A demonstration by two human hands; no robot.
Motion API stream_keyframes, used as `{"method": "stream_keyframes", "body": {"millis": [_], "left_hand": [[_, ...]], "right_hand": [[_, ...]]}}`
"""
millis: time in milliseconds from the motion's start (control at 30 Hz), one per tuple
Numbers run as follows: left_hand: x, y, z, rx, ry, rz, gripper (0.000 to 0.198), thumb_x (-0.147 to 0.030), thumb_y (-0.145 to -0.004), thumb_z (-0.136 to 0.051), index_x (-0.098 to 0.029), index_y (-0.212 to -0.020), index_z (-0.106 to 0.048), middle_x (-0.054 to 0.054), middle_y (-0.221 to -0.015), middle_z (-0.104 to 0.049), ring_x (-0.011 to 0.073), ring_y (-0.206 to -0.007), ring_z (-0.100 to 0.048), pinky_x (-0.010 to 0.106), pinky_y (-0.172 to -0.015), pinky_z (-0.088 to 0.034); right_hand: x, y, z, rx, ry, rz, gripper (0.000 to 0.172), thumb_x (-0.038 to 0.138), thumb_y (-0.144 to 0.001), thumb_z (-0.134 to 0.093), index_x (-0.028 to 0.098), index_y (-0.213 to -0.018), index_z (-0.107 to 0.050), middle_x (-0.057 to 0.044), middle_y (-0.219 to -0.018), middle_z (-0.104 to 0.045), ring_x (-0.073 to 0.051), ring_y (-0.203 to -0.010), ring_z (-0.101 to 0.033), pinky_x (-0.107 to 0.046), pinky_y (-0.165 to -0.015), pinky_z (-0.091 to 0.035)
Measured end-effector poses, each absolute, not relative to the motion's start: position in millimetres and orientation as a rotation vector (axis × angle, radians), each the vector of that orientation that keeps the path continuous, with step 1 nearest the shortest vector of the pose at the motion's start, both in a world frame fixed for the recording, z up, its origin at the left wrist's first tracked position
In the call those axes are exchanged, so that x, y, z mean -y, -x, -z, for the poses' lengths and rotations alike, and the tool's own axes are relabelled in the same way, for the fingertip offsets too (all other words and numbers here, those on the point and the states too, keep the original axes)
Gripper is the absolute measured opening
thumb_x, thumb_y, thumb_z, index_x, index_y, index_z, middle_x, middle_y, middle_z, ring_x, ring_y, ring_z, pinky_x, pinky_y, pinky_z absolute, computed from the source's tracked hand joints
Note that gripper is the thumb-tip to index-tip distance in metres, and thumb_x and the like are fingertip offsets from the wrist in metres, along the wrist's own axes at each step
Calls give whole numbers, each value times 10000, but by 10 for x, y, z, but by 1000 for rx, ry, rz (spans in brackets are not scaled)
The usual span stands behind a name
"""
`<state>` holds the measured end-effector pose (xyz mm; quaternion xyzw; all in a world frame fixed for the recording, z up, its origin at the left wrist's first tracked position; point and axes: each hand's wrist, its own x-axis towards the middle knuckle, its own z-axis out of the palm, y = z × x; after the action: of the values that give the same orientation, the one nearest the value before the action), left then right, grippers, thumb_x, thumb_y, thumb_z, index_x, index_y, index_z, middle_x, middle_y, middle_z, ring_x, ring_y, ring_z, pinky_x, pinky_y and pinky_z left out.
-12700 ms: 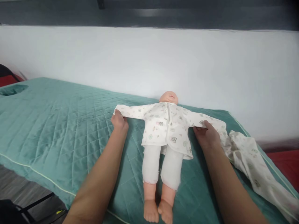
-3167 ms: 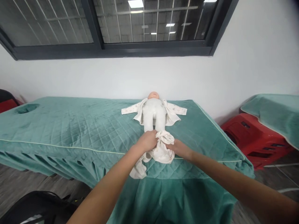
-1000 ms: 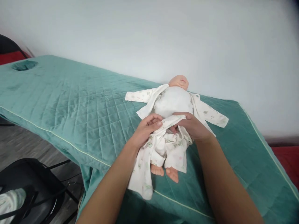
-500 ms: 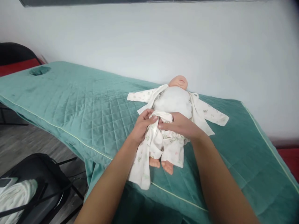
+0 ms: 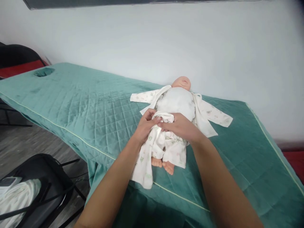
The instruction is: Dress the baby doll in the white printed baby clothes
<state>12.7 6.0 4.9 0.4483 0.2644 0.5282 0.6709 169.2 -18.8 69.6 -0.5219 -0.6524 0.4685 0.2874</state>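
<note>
A baby doll [image 5: 177, 101] lies on its back on the green quilted bed cover, with its head toward the wall. Its white printed jacket [image 5: 206, 114] hangs open, both sleeves spread out. White printed baby pants [image 5: 174, 152] lie over the doll's lower legs, and its bare feet [image 5: 168, 167] stick out below. My left hand [image 5: 147, 125] pinches the bunched waist of the pants from the left. On the other side, my right hand [image 5: 179, 125] grips the same gathered cloth, thumbs almost meeting. One pant leg [image 5: 143, 167] trails toward the bed's front edge.
The green bed [image 5: 83, 104] runs along the white wall and has a face hole [image 5: 44, 72] at its far left. A black chair [image 5: 45, 180] at the lower left carries white cloth [image 5: 20, 199] and a small device [image 5: 10, 181]. Another chair [image 5: 21, 57] stands behind.
Both hands keep their hold on the pants and have shifted very slightly up, the thumbs a little closer together. The view has moved slightly; the doll lies as before.
</note>
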Motion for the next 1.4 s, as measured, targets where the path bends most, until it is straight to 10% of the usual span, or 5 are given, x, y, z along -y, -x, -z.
{"method": "stream_keyframes", "body": {"millis": [400, 900, 1400], "left_hand": [[54, -215, -394, -760, -1304, -909, 465, -379, -683, -815, -171, -1047, -615, 33, -980, -648, 164, -870, -611, 271, -776, -462], [150, -213, -443, -652, -1009, -980, 433, -456, -770, -735, -154, -1066, -643, 89, -935, -701, 186, -758, -650, 284, -673, -489], [563, -51, -420, -755, -965, -846, 404, -485, -722, -760, -111, -858, -692, 61, -697, -639, 136, -580, -564, 251, -572, -430]], "right_hand": [[125, -1879, -601, 1096, 1123, -1473, 280, 300, -705, -680, 185, -960, -669, -31, -810, -701, -209, -720, -648, -295, -628, -502], [237, -2090, -745, 1837, 1101, -1578, 539, 303, -654, -832, 240, -1166, -675, -40, -1118, -712, -285, -1103, -630, -383, -925, -509], [200, -2043, -659, 1922, 1157, -1405, 338, 373, -703, -723, 153, -960, -720, -30, -964, -724, -236, -937, -637, -305, -817, -462]]}}
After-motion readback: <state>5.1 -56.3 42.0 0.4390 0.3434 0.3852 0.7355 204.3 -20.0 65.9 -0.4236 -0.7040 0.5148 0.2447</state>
